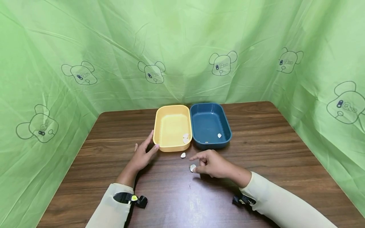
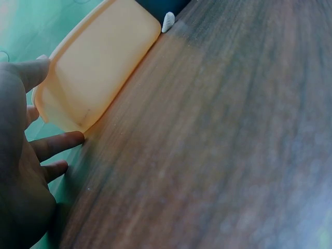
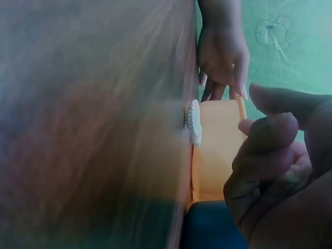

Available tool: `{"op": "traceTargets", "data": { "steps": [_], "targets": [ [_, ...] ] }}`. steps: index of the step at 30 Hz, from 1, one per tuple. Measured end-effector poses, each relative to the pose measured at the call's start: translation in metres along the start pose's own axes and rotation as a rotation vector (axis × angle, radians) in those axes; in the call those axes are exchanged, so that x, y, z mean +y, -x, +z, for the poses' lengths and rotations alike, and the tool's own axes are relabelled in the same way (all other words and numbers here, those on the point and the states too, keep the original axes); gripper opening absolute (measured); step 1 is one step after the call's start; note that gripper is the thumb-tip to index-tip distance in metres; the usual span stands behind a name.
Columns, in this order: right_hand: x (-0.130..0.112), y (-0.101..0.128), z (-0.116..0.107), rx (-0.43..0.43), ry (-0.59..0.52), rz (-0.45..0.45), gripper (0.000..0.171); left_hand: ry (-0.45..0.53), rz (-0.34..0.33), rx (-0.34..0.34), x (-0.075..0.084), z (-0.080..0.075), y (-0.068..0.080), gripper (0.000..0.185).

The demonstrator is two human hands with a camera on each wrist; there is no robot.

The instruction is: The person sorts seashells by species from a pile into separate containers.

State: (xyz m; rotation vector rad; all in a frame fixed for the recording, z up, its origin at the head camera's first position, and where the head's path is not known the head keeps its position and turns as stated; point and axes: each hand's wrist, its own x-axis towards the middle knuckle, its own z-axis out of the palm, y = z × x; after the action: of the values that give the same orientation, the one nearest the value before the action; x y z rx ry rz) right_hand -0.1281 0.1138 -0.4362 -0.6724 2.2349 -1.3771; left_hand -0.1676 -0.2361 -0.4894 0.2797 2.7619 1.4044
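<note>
Two rounded plastic trays sit touching at table centre, yellow left, dark blue right. Left hand rests straight-fingered against the yellow tray's near-left corner, seemingly steadying it. Right hand, fingers curled, index extended, pinches a small white shell-like piece on the wooden table; another piece lies just before the trays.

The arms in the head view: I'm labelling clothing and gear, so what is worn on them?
Both arms wear long, cream-coloured sleeves: left sleeve, right sleeve. The left hand and right hand are bare, with no gloves. At each cuff sits a small black device: the left one has a yellowish spot, the right one is plain black.
</note>
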Motion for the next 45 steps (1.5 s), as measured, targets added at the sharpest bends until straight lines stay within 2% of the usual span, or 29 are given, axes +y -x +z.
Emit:
{"op": "traceTargets", "data": {
  "steps": [7, 19, 29, 37, 45],
  "targets": [
    [0.007, -0.001, -0.005, -0.066, -0.012, -0.017, 0.045, -0.003, 0.005, 0.001, 0.000, 0.000, 0.000, 0.078],
    [0.028, -0.007, -0.006, -0.066, -0.036, 0.020, 0.050, -0.017, 0.001, -0.001, -0.002, 0.002, -0.001, 0.078],
    [0.039, -0.008, 0.000, -0.047, 0.082, -0.033, 0.051, -0.010, 0.009, 0.001, 0.000, 0.001, -0.001, 0.078],
    [0.043, -0.010, 0.003, -0.025, 0.046, -0.016, 0.044, -0.001, 0.012, 0.001, -0.001, 0.001, 0.000, 0.077],
    [0.044, -0.010, 0.004, -0.018, 0.044, -0.002, 0.029, 0.003, 0.010, 0.003, -0.002, 0.001, 0.000, 0.077]
  ]
}}
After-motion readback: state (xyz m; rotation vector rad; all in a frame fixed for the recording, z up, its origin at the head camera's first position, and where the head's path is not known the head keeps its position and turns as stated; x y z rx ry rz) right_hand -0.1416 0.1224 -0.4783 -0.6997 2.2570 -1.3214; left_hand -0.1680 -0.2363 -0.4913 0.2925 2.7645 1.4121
